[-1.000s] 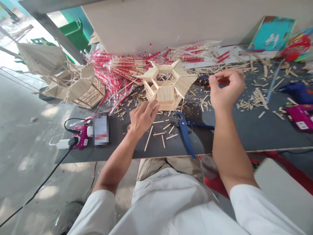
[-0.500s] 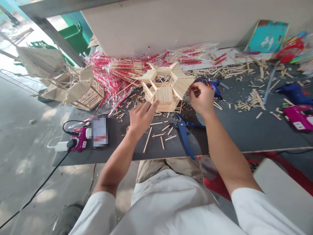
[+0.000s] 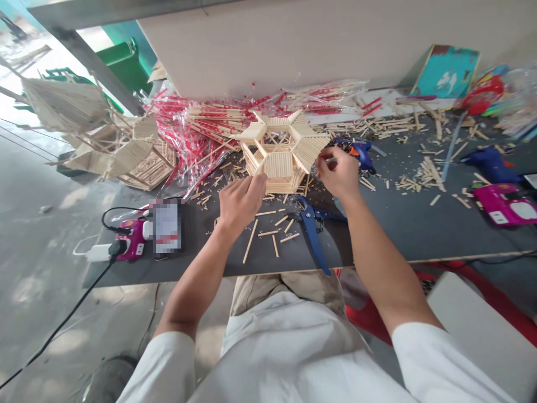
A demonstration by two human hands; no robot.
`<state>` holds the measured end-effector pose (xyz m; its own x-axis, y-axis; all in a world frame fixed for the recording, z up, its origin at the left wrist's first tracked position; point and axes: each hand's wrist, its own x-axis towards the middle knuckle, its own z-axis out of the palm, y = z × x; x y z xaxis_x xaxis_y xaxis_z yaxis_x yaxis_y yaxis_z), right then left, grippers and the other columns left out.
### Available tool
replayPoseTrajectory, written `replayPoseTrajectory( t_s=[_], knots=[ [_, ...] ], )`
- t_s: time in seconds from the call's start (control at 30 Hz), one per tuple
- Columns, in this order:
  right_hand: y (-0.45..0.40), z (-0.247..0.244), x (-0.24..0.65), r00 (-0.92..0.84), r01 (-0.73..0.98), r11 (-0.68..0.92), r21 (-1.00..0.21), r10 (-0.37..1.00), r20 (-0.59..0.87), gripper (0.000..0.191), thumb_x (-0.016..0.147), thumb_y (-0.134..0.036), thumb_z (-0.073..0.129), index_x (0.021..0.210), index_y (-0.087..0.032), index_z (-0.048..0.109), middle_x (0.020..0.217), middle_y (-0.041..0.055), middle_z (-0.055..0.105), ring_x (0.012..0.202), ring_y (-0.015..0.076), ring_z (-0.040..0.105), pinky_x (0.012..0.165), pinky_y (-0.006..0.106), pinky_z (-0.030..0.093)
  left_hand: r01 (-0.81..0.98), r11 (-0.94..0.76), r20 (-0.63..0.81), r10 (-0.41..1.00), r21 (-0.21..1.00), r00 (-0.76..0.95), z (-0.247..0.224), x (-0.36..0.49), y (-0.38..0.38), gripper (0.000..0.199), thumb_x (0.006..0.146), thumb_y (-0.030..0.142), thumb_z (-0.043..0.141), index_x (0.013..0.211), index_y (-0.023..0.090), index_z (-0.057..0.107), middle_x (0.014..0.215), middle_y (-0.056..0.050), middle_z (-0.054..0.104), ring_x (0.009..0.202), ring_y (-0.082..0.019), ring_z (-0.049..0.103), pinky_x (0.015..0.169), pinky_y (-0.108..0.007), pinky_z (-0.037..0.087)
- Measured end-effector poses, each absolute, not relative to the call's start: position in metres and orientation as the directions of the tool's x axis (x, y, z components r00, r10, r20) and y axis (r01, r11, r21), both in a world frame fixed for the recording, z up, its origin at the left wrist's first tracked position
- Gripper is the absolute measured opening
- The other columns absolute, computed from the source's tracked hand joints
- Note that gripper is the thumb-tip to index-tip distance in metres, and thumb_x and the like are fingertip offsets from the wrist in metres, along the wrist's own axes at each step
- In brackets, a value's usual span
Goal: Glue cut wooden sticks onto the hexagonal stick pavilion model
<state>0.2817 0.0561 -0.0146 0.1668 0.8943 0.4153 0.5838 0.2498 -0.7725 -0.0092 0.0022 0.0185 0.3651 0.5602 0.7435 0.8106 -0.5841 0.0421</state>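
A model built of thin wooden sticks [image 3: 279, 164], with flared slatted roof panels around an open top, stands on the dark table. My left hand [image 3: 240, 202] is closed at its front left, fingertips against the lower front edge. At the right side my right hand [image 3: 340, 174] has thumb and forefinger pinched together, just below the tip of the right roof panel. Whatever is in that pinch is too small to make out. Blue-handled cutters [image 3: 312, 229] lie in front of the model, beside several loose cut sticks [image 3: 250, 242].
A second stick model [image 3: 126, 157] stands at the left. Red-tipped sticks in plastic wrap [image 3: 201, 126] lie behind. Blue glue guns [image 3: 366, 155] rest to the right. A pink power strip [image 3: 133, 240] and a phone [image 3: 166, 228] are near the left edge, with a cord hanging down.
The right hand's pinched fingers have moved slightly down and left along the model's side. My left hand stays at the front. The whole view has shifted a little.
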Motion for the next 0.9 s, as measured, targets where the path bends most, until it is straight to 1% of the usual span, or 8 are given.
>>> replayPoseTrajectory(
  t_s=[0.13,0.23,0.43,0.5,0.57,0.7,0.8,0.9],
  knots=[
    [0.057,-0.016,0.282,0.18,0.625,0.261,-0.736,0.869,0.461,0.024,0.095,-0.041,0.059,0.105,-0.022,0.07,0.09,0.0066,0.076,0.066,0.0187,0.07,0.065,0.036,0.06,0.828,-0.556,0.742,0.584,0.071,0.328,0.017,-0.012,-0.003,0.018,0.106,0.035,0.06,0.104,0.025,0.074,0.07,0.001,0.073,0.058,-0.012,0.063,0.057,-0.029,0.038],
    [0.057,-0.015,0.281,0.205,0.677,0.282,-0.68,0.815,0.542,0.027,0.099,-0.039,0.054,0.108,-0.02,0.07,0.097,0.0088,0.076,0.069,0.0183,0.069,0.068,0.036,0.06,0.853,-0.508,0.736,0.622,0.121,0.266,0.011,-0.012,-0.005,0.023,0.104,0.042,0.063,0.109,0.024,0.076,0.074,-0.001,0.077,0.058,-0.012,0.065,0.055,-0.028,0.037],
    [0.038,0.007,0.264,0.289,0.805,0.299,-0.512,0.556,0.779,0.032,0.104,-0.038,0.044,0.111,-0.02,0.071,0.102,0.0129,0.071,0.084,0.024,0.068,0.074,0.043,0.06,0.849,-0.505,0.746,0.623,0.157,0.233,0.008,-0.004,-0.005,0.024,0.105,0.039,0.063,0.115,0.022,0.076,0.082,-0.003,0.082,0.064,-0.013,0.072,0.055,-0.028,0.039],
    [0.029,0.017,0.251,0.178,0.824,0.367,-0.432,0.556,0.812,0.033,0.106,-0.037,0.043,0.114,-0.022,0.071,0.108,0.0134,0.072,0.097,0.0272,0.07,0.086,0.048,0.06,0.842,-0.518,0.756,0.609,0.149,0.241,0.009,-0.002,-0.005,0.021,0.106,0.036,0.063,0.115,0.022,0.076,0.084,-0.003,0.082,0.065,-0.013,0.073,0.056,-0.028,0.041],
    [0.021,0.024,0.236,-0.01,0.822,0.466,-0.328,0.587,0.81,0.031,0.106,-0.035,0.045,0.118,-0.024,0.071,0.114,0.0122,0.073,0.111,0.0294,0.068,0.1,0.053,0.056,0.837,-0.529,0.772,0.588,0.142,0.241,0.01,-0.001,-0.005,0.02,0.106,0.033,0.063,0.115,0.022,0.076,0.085,-0.003,0.082,0.066,-0.012,0.073,0.056,-0.028,0.041],
    [0.013,0.03,0.208,-0.299,0.754,0.625,-0.203,0.601,0.741,0.035,0.105,-0.029,0.049,0.134,-0.028,0.068,0.129,0.0072,0.073,0.129,0.0292,0.06,0.115,0.054,0.048,0.827,-0.548,0.795,0.553,0.124,0.247,0.011,-0.001,-0.005,0.018,0.106,0.027,0.062,0.115,0.02,0.075,0.086,-0.003,0.082,0.068,-0.011,0.074,0.058,-0.026,0.042],
    [0.012,0.03,0.197,-0.363,0.746,0.643,-0.174,0.612,0.703,0.041,0.104,-0.026,0.049,0.142,-0.026,0.065,0.141,0.0078,0.068,0.137,0.0312,0.054,0.117,0.055,0.047,0.835,-0.533,0.778,0.579,0.136,0.243,0.011,-0.001,-0.005,0.021,0.107,0.028,0.059,0.117,0.02,0.076,0.084,-0.003,0.081,0.068,-0.011,0.073,0.059,-0.025,0.042],
    [0.012,0.03,0.195,-0.367,0.756,0.636,-0.156,0.609,0.704,0.043,0.104,-0.023,0.05,0.144,-0.026,0.065,0.143,0.0086,0.067,0.137,0.0319,0.053,0.116,0.056,0.048,0.833,-0.523,0.75,0.621,0.18,0.227,0.01,-0.001,-0.005,0.025,0.108,0.03,0.056,0.118,0.021,0.076,0.084,-0.003,0.081,0.068,-0.011,0.072,0.059,-0.025,0.042]
  ],
)
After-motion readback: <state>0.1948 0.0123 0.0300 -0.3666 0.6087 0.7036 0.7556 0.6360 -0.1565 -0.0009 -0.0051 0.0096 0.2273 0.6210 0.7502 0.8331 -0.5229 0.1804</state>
